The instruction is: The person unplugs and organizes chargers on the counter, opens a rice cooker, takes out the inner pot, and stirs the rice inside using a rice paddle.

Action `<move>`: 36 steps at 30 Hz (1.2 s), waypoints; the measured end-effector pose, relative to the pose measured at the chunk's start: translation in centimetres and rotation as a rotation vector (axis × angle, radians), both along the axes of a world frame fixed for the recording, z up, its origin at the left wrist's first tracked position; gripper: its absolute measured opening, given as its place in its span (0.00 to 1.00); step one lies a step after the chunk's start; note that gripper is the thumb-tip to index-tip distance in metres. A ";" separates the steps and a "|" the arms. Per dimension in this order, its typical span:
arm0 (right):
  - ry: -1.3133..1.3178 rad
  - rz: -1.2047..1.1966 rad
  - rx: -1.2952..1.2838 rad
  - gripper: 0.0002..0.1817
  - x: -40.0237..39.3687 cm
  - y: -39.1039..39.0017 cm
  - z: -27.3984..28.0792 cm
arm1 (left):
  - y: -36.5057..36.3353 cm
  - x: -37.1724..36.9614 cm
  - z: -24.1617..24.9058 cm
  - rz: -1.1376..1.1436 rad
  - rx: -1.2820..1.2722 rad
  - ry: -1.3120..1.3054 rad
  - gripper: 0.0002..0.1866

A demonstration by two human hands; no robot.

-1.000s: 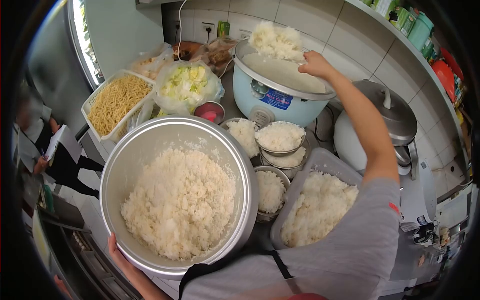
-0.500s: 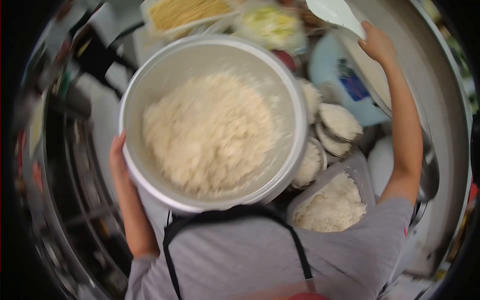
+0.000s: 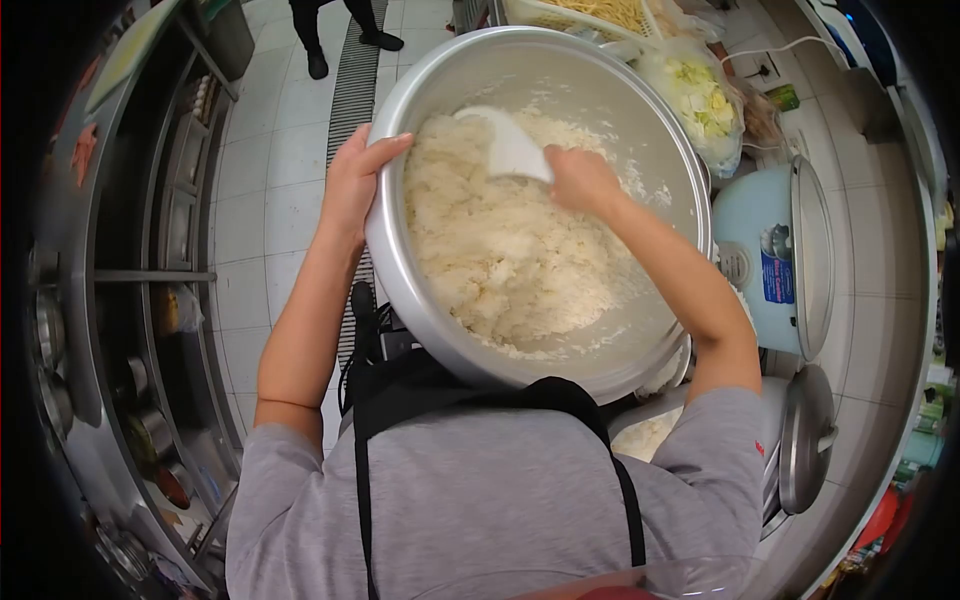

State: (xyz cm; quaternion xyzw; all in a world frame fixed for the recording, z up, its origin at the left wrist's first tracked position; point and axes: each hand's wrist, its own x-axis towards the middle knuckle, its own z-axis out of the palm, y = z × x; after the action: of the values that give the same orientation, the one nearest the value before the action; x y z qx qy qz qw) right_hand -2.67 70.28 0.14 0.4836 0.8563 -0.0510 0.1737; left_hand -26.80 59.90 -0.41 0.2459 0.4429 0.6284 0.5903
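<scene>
A large silver pot (image 3: pixel 390 235) full of loose white rice (image 3: pixel 530 265) fills the middle of the view, tilted toward me. My left hand (image 3: pixel 362 180) grips the pot's left rim, with the thumb over the edge. Inside the pot, my right hand (image 3: pixel 583 180) is closed round the handle of a white rice paddle (image 3: pixel 512 148). The paddle's blade touches the rice at the upper left, and its tip is partly in the grains.
Right of the pot stand a light blue rice cooker (image 3: pixel 750 240) and a metal lid (image 3: pixel 806 440). Bagged cut vegetables (image 3: pixel 700 105) and a basket of noodles (image 3: pixel 600 15) lie beyond. Another person's feet (image 3: pixel 350 50) are on the floor. Metal shelving (image 3: pixel 150 275) lines the left.
My right hand has brought the paddle from the far upper right down into the rice. My left hand sits higher on the rim, and the view has shifted, so the pot appears farther right.
</scene>
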 end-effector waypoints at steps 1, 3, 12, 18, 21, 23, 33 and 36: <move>-0.015 0.037 -0.076 0.14 -0.5 -0.4 0.2 | 0.2 0.0 -0.1 -0.020 0.010 0.038 0.17; -0.022 0.106 -0.092 0.14 -0.8 -1.1 0.8 | -0.1 0.2 0.3 -0.010 -0.001 0.012 0.17; 0.021 0.244 -0.143 0.14 0.1 -4.3 2.9 | 0.1 0.2 0.3 -0.008 0.003 -0.042 0.19; 0.176 0.206 -0.115 0.13 3.0 -6.0 2.0 | -0.1 0.7 1.3 0.080 -0.051 -0.084 0.20; 0.238 0.162 -0.005 0.13 5.0 -6.9 2.6 | 0.2 0.3 0.1 0.027 -0.020 -0.117 0.19; 0.257 0.120 0.079 0.13 6.9 -7.2 3.4 | 0.3 0.2 -0.2 0.025 -0.014 -0.117 0.18; 0.415 -0.240 0.320 0.12 19.9 -10.7 12.7 | 0.8 -0.7 -2.2 -0.069 0.002 -0.160 0.18; 0.461 -0.437 0.400 0.14 24.8 -12.1 17.7 | 0.9 -1.4 -2.7 -0.082 -0.054 -0.121 0.20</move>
State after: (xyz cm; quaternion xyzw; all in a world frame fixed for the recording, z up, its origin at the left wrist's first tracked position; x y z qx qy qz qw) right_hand 22.17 58.16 17.85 0.6551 0.7427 -0.0262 -0.1364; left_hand -28.18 60.80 -3.12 0.2096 0.4127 0.6052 0.6476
